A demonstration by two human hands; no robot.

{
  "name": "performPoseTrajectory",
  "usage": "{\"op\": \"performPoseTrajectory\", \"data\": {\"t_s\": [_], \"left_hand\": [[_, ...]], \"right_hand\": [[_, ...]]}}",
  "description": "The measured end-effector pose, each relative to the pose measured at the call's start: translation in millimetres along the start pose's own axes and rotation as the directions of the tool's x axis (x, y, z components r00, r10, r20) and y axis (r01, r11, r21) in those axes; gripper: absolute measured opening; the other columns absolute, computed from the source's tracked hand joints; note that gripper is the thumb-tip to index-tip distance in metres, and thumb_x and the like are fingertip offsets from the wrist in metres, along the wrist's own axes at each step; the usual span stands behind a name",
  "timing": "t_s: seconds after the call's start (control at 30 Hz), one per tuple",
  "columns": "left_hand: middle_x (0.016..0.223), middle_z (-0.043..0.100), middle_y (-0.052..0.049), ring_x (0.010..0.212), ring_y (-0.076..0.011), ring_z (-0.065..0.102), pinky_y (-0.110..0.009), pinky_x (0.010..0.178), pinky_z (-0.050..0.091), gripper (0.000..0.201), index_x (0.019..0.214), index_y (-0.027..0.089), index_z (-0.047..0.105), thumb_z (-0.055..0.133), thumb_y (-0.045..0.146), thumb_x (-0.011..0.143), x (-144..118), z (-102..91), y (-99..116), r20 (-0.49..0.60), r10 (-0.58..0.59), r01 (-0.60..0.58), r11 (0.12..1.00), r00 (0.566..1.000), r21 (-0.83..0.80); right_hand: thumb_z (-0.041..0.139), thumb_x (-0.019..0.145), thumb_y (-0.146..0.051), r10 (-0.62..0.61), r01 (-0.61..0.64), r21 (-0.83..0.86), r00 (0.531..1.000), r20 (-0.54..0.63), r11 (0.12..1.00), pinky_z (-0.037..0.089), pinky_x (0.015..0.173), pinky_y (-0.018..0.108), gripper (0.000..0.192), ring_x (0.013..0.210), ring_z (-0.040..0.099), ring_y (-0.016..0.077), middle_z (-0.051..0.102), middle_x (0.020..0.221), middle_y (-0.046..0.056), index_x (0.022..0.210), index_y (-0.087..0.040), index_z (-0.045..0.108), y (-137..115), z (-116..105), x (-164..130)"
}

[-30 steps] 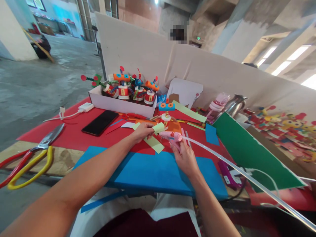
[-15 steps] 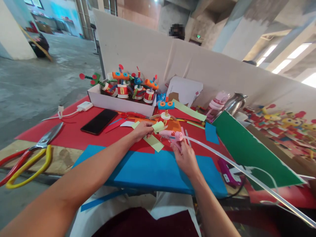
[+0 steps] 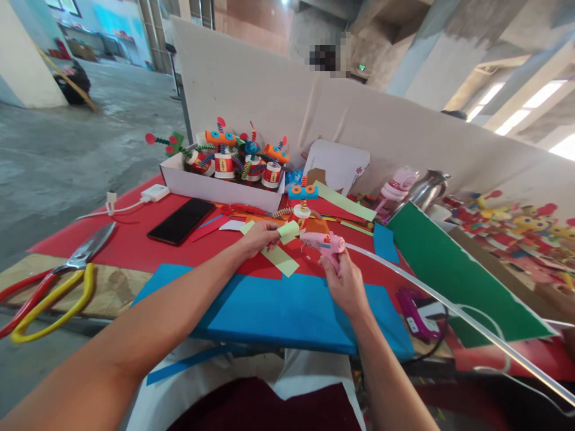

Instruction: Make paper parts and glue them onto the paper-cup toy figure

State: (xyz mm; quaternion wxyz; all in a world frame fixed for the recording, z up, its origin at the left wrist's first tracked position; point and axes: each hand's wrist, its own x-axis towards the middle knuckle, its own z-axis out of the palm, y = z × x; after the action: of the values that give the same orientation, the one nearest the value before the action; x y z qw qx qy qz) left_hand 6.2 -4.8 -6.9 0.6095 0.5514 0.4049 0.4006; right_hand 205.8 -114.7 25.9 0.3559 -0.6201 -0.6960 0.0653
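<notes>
Black phone [image 3: 181, 221] lying left of the hands. I'm watching the left hand [image 3: 261, 238] pinching a curled pale-green paper [image 3: 288, 231], blue-headed figure [image 3: 302, 211] standing just beyond. Pink glue gun [image 3: 322, 240] pointing paperward, right hand [image 3: 344, 276] gripping its handle.

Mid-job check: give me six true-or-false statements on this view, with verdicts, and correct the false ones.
1. The left hand holds curled pale green paper. True.
2. The black phone is inside the white box. False: it lies on the red sheet, in front of the box.
3. The right hand holds the pink glue gun. True.
4. Nothing sticks out behind the pink glue gun. False: a long clear rod does.
5. The figure just beyond the hands has a blue head. True.
6. The large scissors lie right of the phone. False: they lie to its left.
</notes>
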Motion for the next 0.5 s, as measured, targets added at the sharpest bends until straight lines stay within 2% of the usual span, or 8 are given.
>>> {"op": "performPoseTrajectory", "data": {"t_s": [0.17,0.33,0.5], "left_hand": [[0.043,0.048,0.006,0.032,-0.0046,0.038,-0.018,0.035,0.030,0.009,0.057,0.015,0.055,0.054,0.012,0.065,0.4,-0.3,0.6,0.000,-0.009,0.009,1.000,1.000,0.007],[0.042,0.047,0.006,0.032,-0.0039,0.038,-0.017,0.035,0.029,0.012,0.055,0.015,0.053,0.056,0.016,0.066,-0.5,0.2,1.9,0.003,-0.008,0.008,1.000,1.000,0.005],[0.042,0.046,0.006,0.032,-0.0032,0.038,-0.017,0.035,0.028,0.013,0.055,0.015,0.053,0.058,0.017,0.068,-1.3,0.4,2.7,0.012,-0.009,0.009,1.000,1.000,0.004]], "right_hand": [[0.043,0.089,-0.040,-0.006,0.006,-0.007,0.998,0.057,1.000,0.049,0.063,0.033,0.042,0.073,0.066,0.0250,0.071,0.092,0.014,0.119,-0.013,0.055,-2.4,2.0,0.8],[0.042,0.088,-0.039,0.010,-0.008,-0.068,0.999,0.039,0.998,0.046,0.058,0.033,0.046,0.064,0.063,0.0242,0.070,0.081,0.014,0.119,-0.009,0.055,-0.5,0.7,1.4],[0.043,0.088,-0.039,-0.010,0.012,-0.062,1.000,0.025,0.998,0.046,0.057,0.031,0.044,0.062,0.062,0.0228,0.069,0.078,0.011,0.120,-0.011,0.054,1.1,-0.4,2.8]]}}
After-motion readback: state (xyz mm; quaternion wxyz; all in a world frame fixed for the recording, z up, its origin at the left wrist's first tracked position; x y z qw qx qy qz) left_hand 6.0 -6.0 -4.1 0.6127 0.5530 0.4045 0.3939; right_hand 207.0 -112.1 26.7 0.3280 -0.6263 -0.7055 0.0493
